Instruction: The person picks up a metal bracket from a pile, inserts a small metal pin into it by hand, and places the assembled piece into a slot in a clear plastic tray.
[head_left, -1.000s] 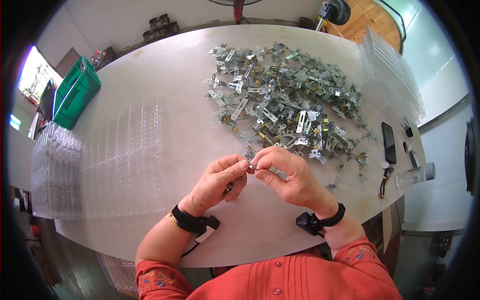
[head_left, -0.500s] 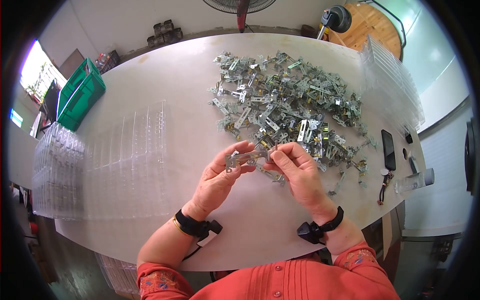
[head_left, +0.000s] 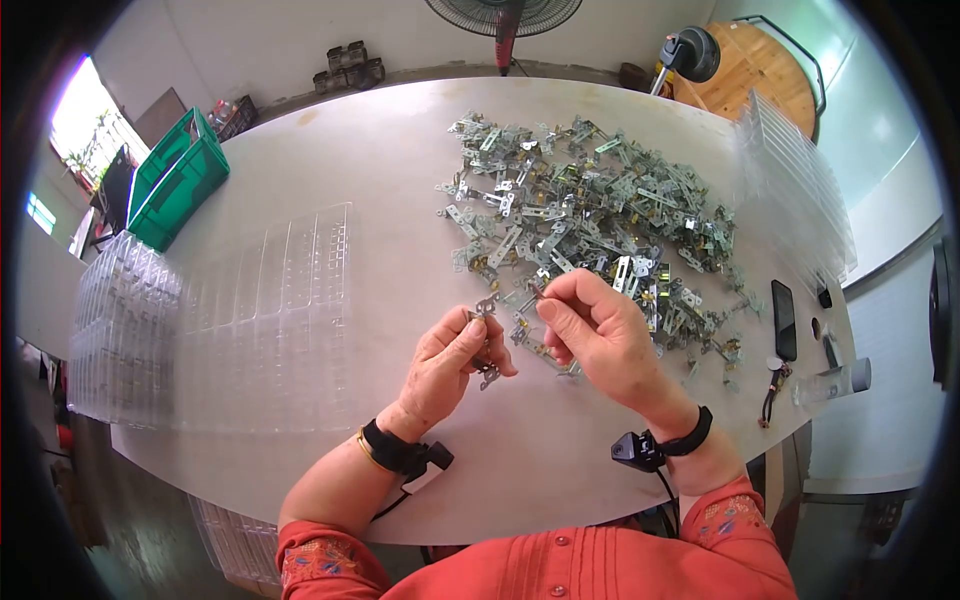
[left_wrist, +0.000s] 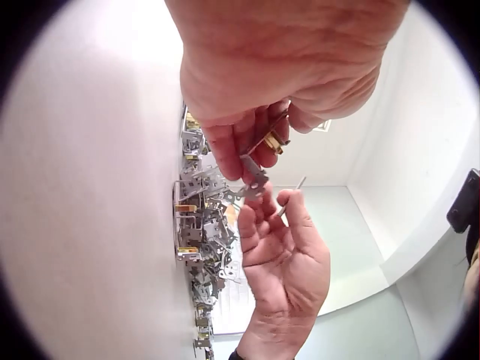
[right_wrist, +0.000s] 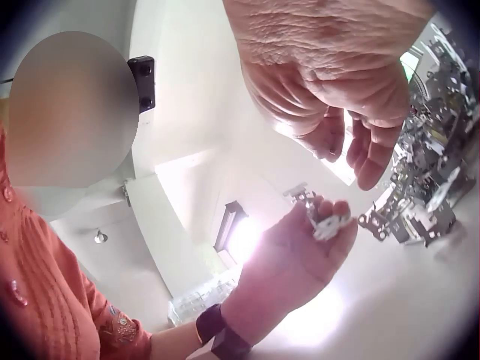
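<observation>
A phone (head_left: 784, 320) lies near a clear bottle (head_left: 828, 384).

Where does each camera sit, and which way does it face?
Head: on the head, facing forward and down; shows table, metal pile, left hand, right hand, red top.
Left wrist: on that wrist, facing past the left hand towards the right hand and metal pile.
Right wrist: on that wrist, facing past the right hand towards the left hand and red top.
Both wrist views share both hands and the left hand's metal part.

Near a metal pile (head_left: 600, 205), the left hand (head_left: 440, 370) grips a bracket (head_left: 487, 306) and the right hand (head_left: 603, 335) pinches a small part (head_left: 537, 291).
</observation>
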